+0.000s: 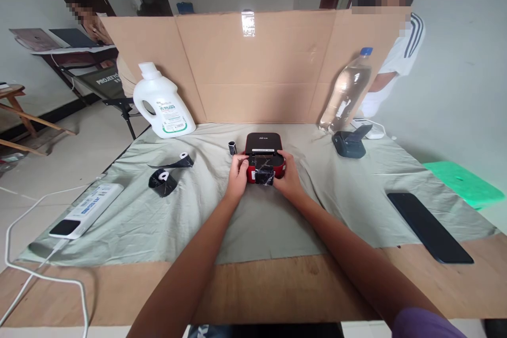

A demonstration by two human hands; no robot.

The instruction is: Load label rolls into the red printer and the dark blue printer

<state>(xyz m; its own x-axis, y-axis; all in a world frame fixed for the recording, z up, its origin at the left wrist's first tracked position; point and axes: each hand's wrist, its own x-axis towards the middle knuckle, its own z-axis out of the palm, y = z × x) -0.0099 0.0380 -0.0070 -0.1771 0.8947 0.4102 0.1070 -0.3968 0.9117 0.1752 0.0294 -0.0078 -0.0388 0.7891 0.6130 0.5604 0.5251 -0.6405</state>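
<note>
A small black and red portable printer lies on the grey-green cloth in front of me. From its front slot a glossy black strip with pale streaks hangs down. My left hand grips the printer's left side, thumb on top near the slot. On the opposite side my right hand holds it the same way, fingers curled around the edge. Just behind the left hand stands a little black roll. Two more rolls of black strip, one partly unrolled and one loosely coiled, lie farther left.
A white jug and a clear bottle with a blue cap lean on the cardboard screen. At right are a dark device with a raised flap and a phone. A white power bank with cable lies left. Two people are beyond.
</note>
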